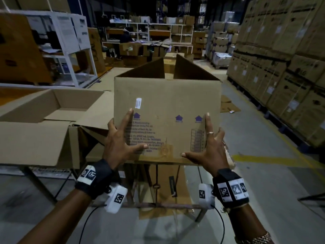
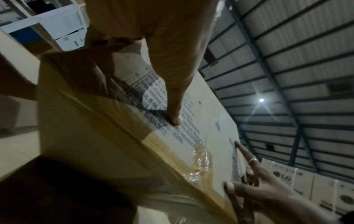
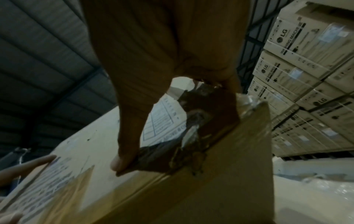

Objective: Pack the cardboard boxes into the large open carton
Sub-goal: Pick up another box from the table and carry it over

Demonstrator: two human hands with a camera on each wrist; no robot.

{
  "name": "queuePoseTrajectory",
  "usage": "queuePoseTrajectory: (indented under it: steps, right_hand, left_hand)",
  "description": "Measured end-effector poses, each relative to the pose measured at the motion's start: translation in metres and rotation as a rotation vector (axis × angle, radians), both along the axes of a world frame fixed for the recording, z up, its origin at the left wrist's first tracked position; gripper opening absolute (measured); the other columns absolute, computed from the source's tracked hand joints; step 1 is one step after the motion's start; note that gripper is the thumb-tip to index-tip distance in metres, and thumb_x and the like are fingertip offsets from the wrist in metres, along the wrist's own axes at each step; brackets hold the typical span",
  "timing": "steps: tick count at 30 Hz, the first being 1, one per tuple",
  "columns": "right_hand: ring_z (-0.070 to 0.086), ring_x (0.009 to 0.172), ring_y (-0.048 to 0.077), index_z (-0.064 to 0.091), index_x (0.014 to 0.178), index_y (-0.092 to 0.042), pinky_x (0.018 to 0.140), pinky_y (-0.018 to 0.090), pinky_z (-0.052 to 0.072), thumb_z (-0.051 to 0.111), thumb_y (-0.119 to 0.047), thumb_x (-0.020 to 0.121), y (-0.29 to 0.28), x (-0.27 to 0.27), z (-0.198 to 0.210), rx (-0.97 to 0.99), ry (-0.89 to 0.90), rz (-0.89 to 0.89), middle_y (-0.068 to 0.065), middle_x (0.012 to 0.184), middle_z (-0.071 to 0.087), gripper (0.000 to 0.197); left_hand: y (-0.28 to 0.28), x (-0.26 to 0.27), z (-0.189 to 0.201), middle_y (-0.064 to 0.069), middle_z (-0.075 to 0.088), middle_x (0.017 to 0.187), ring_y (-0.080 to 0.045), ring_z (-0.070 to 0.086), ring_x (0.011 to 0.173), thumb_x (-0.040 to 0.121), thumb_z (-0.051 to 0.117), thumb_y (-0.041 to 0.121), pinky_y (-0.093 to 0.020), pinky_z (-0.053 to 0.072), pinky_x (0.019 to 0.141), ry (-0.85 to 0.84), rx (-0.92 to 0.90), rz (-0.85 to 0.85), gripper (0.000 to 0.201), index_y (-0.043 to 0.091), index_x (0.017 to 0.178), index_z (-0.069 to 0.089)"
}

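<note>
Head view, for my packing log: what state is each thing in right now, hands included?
Cardboard box: lifted, held between both hands, top flaps open and standing up.
Left hand: fingers spread straight, pressed flat on the box's near face.
Right hand: fingers spread, pressing the box's right edge.
Large carton: on the left, flaps open, what shows of its inside is empty.
Stacked cartons: closed, piled on the right.

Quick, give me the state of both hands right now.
Left hand: open, fingers spread flat against the near face of the cardboard box.
Right hand: open, fingers spread on the same box near its right edge.
</note>
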State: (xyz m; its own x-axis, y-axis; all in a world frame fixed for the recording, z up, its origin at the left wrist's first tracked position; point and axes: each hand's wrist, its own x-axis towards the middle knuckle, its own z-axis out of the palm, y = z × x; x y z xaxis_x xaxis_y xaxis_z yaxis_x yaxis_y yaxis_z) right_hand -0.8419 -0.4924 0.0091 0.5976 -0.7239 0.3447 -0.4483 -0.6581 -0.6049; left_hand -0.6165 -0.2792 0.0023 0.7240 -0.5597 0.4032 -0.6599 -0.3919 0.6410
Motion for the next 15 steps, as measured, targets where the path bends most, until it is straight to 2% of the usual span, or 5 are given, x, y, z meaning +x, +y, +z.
queuePoseTrajectory:
  steps: [5, 7, 9, 12, 15]
  right_hand:
    - [0.051, 0.126, 0.044, -0.016, 0.153, -0.057, 0.101, 0.058, 0.051, 0.101, -0.032, 0.050, -0.021, 0.026, -0.032, 0.020, -0.039, -0.038, 0.015, 0.147, 0.025, 0.158]
    - [0.057, 0.114, 0.045, -0.018, 0.154, -0.053, 0.092, 0.053, 0.056, 0.099, -0.027, 0.056, -0.029, 0.037, -0.046, 0.007, -0.033, -0.060, 0.017, 0.139, 0.032, 0.155]
    - [0.059, 0.108, 0.045, -0.019, 0.155, -0.049, 0.087, 0.050, 0.056, 0.096, -0.022, 0.061, -0.036, 0.046, -0.061, -0.008, -0.023, -0.096, 0.019, 0.134, 0.038, 0.151]
    - [0.059, 0.108, 0.048, -0.022, 0.155, -0.048, 0.089, 0.055, 0.056, 0.094, -0.016, 0.066, -0.044, 0.060, -0.078, -0.005, -0.019, -0.135, 0.022, 0.134, 0.039, 0.149]
    - [0.058, 0.109, 0.049, -0.022, 0.155, -0.046, 0.091, 0.056, 0.055, 0.092, -0.010, 0.069, -0.053, 0.076, -0.091, 0.005, -0.016, -0.158, 0.023, 0.137, 0.037, 0.147]
  left_hand:
    - [-0.024, 0.024, -0.035, -0.016, 0.021, 0.156, -0.043, 0.047, 0.136, 0.050, 0.102, 0.041, -0.062, 0.055, 0.098, 0.003, -0.011, 0.043, 0.149, 0.060, 0.157, 0.001]
    - [-0.032, 0.034, -0.044, -0.017, 0.024, 0.153, -0.043, 0.050, 0.131, 0.050, 0.103, 0.038, -0.060, 0.056, 0.096, 0.007, 0.023, 0.053, 0.153, 0.059, 0.157, -0.004]
    - [-0.040, 0.044, -0.055, -0.017, 0.027, 0.149, -0.042, 0.057, 0.120, 0.054, 0.102, 0.035, -0.054, 0.059, 0.090, 0.000, 0.074, 0.054, 0.152, 0.060, 0.156, -0.008]
    - [-0.053, 0.057, -0.068, -0.017, 0.031, 0.144, -0.039, 0.065, 0.102, 0.061, 0.099, 0.024, -0.047, 0.062, 0.077, -0.018, 0.122, 0.037, 0.150, 0.062, 0.154, -0.011]
    - [-0.065, 0.067, -0.081, -0.019, 0.028, 0.147, -0.041, 0.066, 0.100, 0.067, 0.095, 0.013, -0.050, 0.063, 0.076, -0.019, 0.122, 0.022, 0.147, 0.061, 0.154, -0.012]
